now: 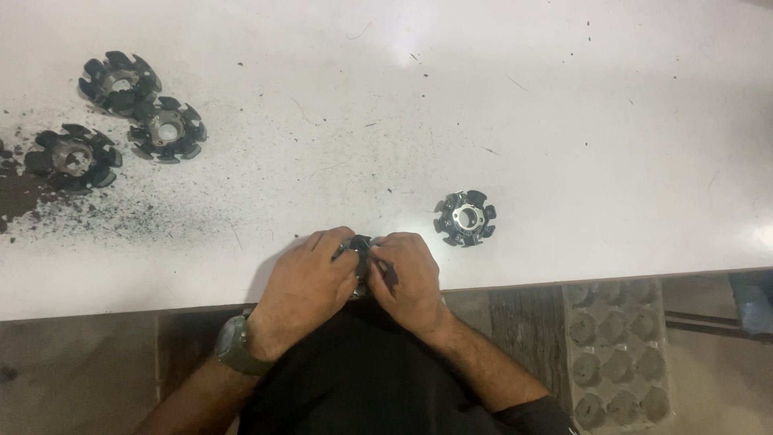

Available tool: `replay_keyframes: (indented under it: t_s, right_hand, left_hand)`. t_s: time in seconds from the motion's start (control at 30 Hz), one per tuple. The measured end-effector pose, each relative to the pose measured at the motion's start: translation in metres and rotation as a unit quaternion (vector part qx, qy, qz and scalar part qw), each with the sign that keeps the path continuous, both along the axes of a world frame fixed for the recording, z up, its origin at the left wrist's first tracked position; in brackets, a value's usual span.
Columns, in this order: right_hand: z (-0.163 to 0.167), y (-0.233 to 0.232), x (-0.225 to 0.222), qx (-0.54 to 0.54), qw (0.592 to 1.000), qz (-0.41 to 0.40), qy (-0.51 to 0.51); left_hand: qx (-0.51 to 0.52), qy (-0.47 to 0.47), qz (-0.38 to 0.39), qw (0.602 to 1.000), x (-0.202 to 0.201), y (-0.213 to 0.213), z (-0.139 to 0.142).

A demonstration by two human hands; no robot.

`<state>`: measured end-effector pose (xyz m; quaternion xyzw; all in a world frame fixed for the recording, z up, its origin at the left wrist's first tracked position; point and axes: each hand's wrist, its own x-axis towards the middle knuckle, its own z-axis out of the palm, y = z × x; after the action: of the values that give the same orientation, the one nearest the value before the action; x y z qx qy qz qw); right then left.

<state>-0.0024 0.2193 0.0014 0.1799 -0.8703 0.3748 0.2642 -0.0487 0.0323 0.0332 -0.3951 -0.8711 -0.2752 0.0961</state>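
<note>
My left hand (310, 278) and my right hand (409, 274) meet at the near edge of the white table (483, 97). Both close around a small dark toothed metal part (362, 251), mostly hidden by my fingers. Just right of my hands, a black round toothed part with a silver hub (465, 217) lies flat on the table, apart from them. I wear a dark wristwatch (236, 346) on my left wrist.
Three similar black toothed parts (121, 80) (167, 129) (72, 157) lie at the far left among dark dust and grit (24, 193). A grey moulded pulp tray (616, 354) sits on the floor below the table edge at right.
</note>
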Motion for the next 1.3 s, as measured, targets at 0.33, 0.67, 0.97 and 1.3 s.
replay_keyframes:
  t_s: [0.33, 0.67, 0.97, 1.3]
  right_hand:
    - [-0.015, 0.005, 0.005, 0.004, 0.997, 0.048, 0.067]
    - [-0.014, 0.004, 0.002, 0.039, 0.998, 0.035, 0.046]
    - [-0.014, 0.001, 0.004, 0.041, 0.996, 0.052, 0.063]
    - [-0.001, -0.001, 0.004, 0.066, 0.997, 0.049, 0.011]
  left_hand:
    - [0.026, -0.176, 0.096, 0.979, -0.004, 0.001, -0.004]
    - [0.054, -0.151, 0.097, 0.982, -0.001, 0.0, -0.007]
    - [0.073, -0.013, 0.07, 0.995, 0.008, -0.004, -0.034]
    - [0.078, -0.041, 0.082, 0.993, 0.012, -0.003, -0.028]
